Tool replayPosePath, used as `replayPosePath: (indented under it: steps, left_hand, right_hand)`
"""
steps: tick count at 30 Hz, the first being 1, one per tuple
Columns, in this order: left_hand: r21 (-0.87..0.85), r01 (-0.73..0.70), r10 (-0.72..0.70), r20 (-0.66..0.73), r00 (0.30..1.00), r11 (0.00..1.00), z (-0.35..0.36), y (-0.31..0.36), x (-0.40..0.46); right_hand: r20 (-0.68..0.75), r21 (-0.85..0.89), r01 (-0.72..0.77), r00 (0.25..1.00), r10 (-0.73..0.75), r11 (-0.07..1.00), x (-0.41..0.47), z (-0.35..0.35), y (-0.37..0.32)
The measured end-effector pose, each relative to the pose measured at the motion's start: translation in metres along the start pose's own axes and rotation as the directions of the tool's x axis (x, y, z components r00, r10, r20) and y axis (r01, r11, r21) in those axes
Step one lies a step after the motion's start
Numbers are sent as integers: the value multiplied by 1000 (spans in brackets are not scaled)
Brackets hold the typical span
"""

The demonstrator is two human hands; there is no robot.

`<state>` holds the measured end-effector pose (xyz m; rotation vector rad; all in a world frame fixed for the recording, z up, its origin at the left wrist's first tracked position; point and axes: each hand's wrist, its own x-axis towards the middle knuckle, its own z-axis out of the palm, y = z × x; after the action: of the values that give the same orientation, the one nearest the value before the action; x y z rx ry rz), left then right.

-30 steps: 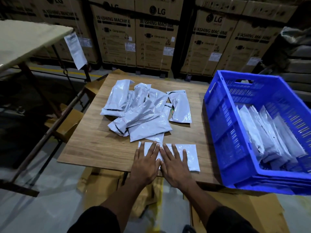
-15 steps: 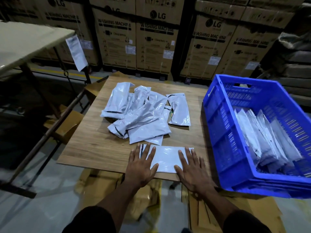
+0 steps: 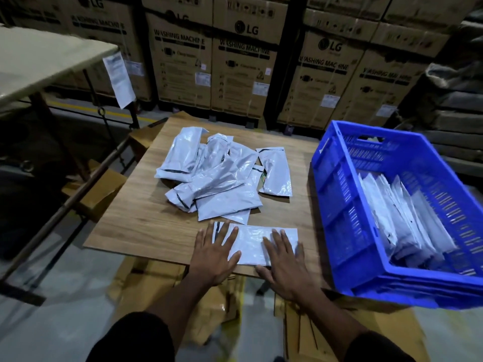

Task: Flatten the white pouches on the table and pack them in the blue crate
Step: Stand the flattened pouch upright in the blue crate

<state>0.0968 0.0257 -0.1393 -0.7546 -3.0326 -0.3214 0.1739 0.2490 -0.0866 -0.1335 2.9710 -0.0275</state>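
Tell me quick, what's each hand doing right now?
Left hand: open, fingers spread, pressing flat on the white pouch.
Right hand: open, pressing flat on the same pouch.

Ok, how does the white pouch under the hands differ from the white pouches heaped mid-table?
The flat white plastic pouch lies alone, spread smooth along the near edge of the wooden table, pressed by the left hand and right hand. The heaped white plastic pouches overlap one another, look puffy and creased, and no hand touches them. Both are glossy white and outside the blue plastic crate.
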Motion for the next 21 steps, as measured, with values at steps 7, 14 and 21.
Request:
replayPosePath:
  steps: [7,14,21]
  left_hand:
    - [6,-36,36,36,999,999,-2,-3,1]
    - [135,-69,73,-21,997,988,-15,2,-12]
    - [156,15,15,-194,981,988,-33,-1,-8]
  right_hand:
    - [-131,-133,136,979,-154,982,-4,0,1]
    - [-262,-97,152,949,-173,984,11,-7,-8]
    - [-158,-307,531,790,-593,790,-12,-17,-14]
